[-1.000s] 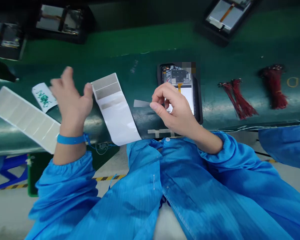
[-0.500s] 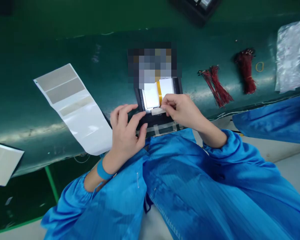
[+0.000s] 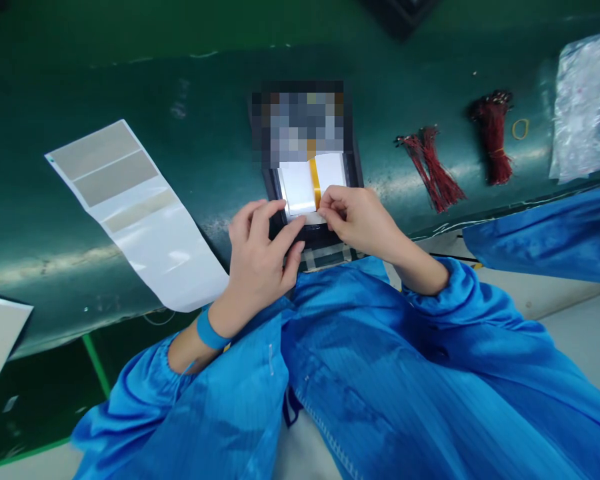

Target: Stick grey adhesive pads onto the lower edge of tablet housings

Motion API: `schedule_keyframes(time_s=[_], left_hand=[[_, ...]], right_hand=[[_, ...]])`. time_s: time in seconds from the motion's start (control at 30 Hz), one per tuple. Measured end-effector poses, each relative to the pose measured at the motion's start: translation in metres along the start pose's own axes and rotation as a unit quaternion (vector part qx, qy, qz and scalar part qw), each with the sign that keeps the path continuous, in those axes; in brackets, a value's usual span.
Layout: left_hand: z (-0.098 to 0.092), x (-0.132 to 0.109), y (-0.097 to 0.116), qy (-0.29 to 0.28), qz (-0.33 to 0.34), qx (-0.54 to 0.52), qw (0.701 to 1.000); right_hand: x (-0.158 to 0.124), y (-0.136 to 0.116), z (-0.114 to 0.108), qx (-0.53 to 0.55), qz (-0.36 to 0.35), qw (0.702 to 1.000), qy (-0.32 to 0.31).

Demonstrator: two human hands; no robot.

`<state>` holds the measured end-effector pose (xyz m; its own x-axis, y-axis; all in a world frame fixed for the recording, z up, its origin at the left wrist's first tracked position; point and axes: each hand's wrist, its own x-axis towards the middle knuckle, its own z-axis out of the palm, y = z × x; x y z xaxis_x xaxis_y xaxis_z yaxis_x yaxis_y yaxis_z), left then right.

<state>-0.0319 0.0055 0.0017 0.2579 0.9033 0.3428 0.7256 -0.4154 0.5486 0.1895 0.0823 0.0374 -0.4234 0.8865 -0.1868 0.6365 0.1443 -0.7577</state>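
In front of me lies a black frame (image 3: 356, 175) holding flat white blocks (image 3: 297, 187), with a strip of amber tape (image 3: 315, 181) running between them. Its upper part is pixelated. A short pale strip (image 3: 311, 218), like a sticker, lies along the near edge of the white blocks. My right hand (image 3: 363, 215) pinches the strip's right end between thumb and index finger. My left hand (image 3: 263, 257) is open, fingers spread, with one fingertip at the strip's left end and another by the frame's left side.
A white backing sheet (image 3: 165, 250) with grey-beige stickers lies to the left, another pale sheet (image 3: 0, 333) at far left. Bundles of red-black wires (image 3: 433, 170), (image 3: 496, 143), a rubber band (image 3: 520, 129) and clear plastic bags (image 3: 583, 107) are at right. A dark tray (image 3: 403, 17) stands at the back.
My left hand has moved right and slightly up, bringing a fingertip onto the pale strip's left end. The strip now lies closer against the white blocks. My right hand keeps its pinch.
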Motion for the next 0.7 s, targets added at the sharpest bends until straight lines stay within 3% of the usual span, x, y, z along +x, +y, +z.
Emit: schedule_keyframes(time_s=[0.43,0.7], left_hand=[[0.0021,-0.0027,0.0006,-0.015,0.012,-0.007,1.000],[-0.0001,-0.0018,0.0051,-0.014,0.034,0.045,0.998]], right_hand=[[0.0002,0.0014,-0.0020,0.029,-0.009,1.000,-0.006],[-0.0003,-0.0003,-0.0019,0.029,-0.007,1.000,-0.002]])
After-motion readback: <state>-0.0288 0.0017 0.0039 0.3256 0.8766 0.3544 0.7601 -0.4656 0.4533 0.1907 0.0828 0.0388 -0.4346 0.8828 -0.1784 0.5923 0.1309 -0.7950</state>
